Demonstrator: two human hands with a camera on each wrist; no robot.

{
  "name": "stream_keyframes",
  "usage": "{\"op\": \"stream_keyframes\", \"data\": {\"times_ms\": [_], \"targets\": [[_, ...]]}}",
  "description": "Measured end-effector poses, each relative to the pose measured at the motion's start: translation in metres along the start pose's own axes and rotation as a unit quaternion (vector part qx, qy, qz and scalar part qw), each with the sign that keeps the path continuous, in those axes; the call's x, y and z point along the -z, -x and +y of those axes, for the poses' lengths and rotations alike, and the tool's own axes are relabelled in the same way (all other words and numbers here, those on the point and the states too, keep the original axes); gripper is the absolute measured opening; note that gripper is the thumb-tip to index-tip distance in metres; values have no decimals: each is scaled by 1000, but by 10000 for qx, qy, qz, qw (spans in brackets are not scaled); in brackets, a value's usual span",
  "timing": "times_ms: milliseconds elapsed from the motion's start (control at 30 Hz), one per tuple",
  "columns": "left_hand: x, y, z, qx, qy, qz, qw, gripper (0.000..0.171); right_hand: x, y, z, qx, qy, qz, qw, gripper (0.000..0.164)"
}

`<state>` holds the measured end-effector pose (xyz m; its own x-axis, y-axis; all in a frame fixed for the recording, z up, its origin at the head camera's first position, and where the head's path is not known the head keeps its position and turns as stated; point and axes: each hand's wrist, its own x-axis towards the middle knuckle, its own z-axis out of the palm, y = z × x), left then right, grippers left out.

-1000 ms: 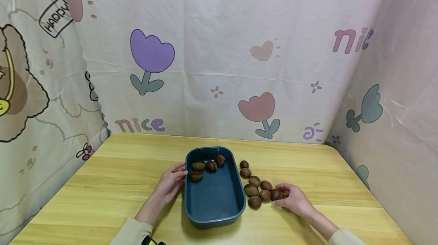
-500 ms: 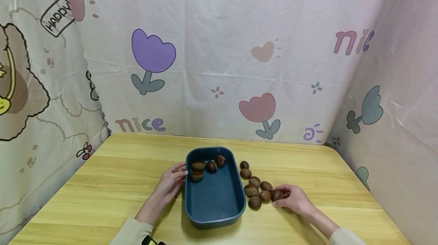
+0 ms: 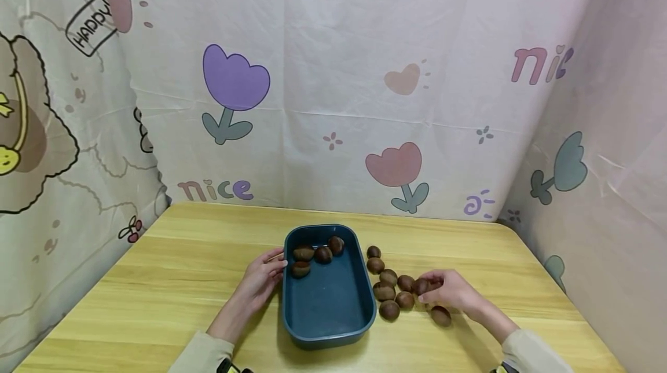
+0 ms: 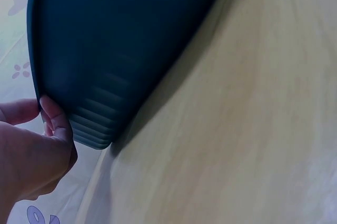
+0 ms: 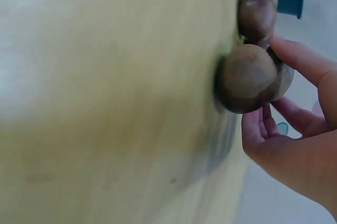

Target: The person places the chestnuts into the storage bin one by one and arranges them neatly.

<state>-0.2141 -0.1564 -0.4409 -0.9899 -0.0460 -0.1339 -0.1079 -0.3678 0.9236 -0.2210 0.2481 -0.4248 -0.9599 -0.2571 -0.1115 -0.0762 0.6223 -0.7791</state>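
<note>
In the head view my left hand (image 3: 260,280) pinches the left rim of a dark blue rectangular container (image 3: 328,309); the left wrist view has thumb and finger on either side of its rim (image 4: 35,71). Several brown chestnuts (image 3: 323,254) lie at the container's far end. To its right, my right hand (image 3: 450,291) pinches a chestnut (image 3: 421,286) at the edge of a loose group on the table. A separate chestnut (image 3: 442,316) lies just below that hand, and looms large in the right wrist view, partly covering the held one (image 5: 285,83).
Several more chestnuts (image 3: 388,277) lie along the container's right side on the wooden table (image 3: 219,234). Behind the table hangs a pale printed cloth (image 3: 333,72), which also covers both sides.
My right hand has moved slightly up and away from the front edge, with a chestnut at its fingertips. A chestnut formerly covered by that hand now shows below it. My left hand stays put.
</note>
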Motion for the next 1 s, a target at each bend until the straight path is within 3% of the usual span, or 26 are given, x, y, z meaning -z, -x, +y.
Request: {"op": "stream_keyframes", "data": {"times_ms": [300, 600, 1000], "targets": [[0, -1, -1, -21, 62, 0, 10000, 46, 3, -17, -23, 405, -308, -226, 9984, 48], [-1, -2, -1, 1, 113, 23, 9999, 44, -10, -32, -52, 575, -274, -373, 9973, 45], [0, -1, -1, -8, 85, 34, 10000, 44, -25, -49, -94, 1324, 709, -678, 9863, 45]]}}
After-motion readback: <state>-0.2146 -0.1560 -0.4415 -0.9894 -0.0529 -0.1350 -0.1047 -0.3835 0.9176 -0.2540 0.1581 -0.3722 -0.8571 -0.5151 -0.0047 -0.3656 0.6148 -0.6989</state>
